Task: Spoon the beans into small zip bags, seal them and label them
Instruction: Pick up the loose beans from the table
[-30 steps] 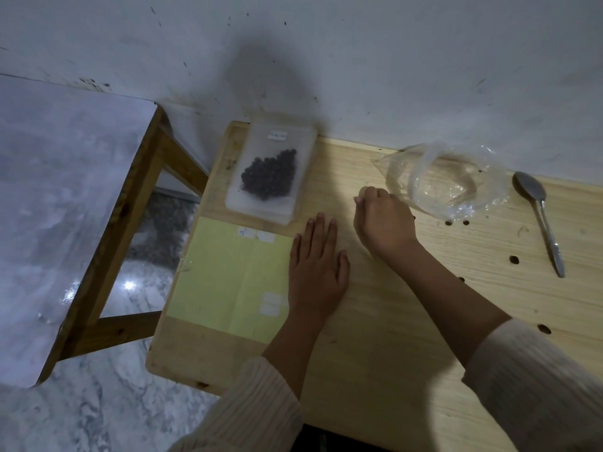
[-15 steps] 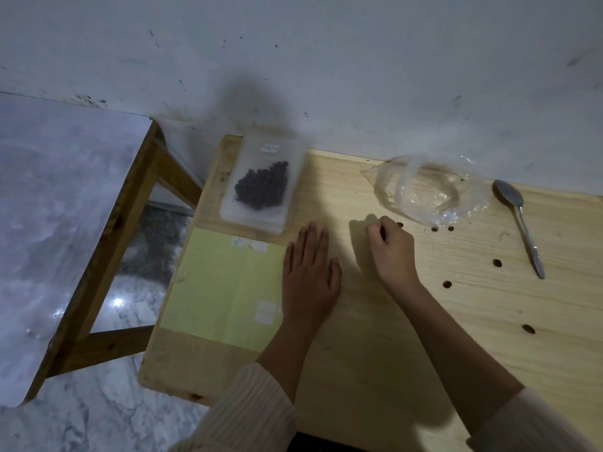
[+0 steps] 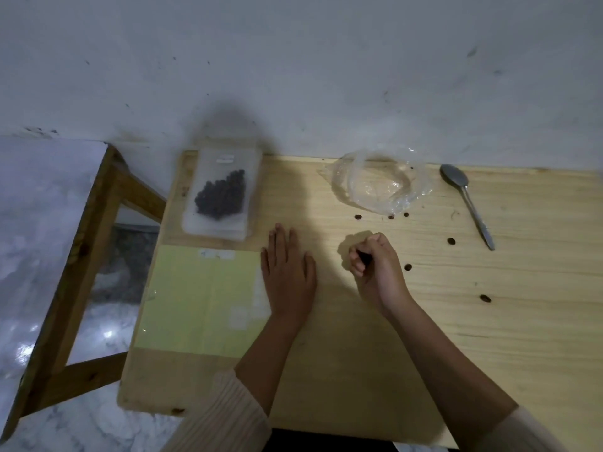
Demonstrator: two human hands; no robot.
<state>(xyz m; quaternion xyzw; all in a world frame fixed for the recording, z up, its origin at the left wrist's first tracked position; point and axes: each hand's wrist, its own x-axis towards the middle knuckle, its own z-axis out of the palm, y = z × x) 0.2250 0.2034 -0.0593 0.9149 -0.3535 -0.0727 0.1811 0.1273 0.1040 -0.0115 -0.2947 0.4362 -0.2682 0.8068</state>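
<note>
A small zip bag [image 3: 222, 197] filled with dark beans lies flat on a stack of empty bags at the table's back left; it bears a white label [image 3: 225, 159]. A crumpled clear plastic bag [image 3: 378, 187] sits at the back middle, with a metal spoon [image 3: 466, 203] to its right. Several loose beans [image 3: 451, 241] are scattered on the wood. My left hand [image 3: 287, 275] rests flat on the table at the edge of the yellow-green label sheet [image 3: 202, 298]. My right hand [image 3: 372, 265] is curled, pinching a small dark bean [image 3: 362, 256] in its fingers.
The wooden table [image 3: 489, 353] stands against a white wall. A wooden frame [image 3: 81, 256] with a marble-patterned top stands to the left, with a gap to the floor between them. White labels [image 3: 241, 316] are stuck on the sheet.
My right hand drew back from beside the plastic bag toward me and curled around a bean it picked off the table. My left hand stayed flat.
</note>
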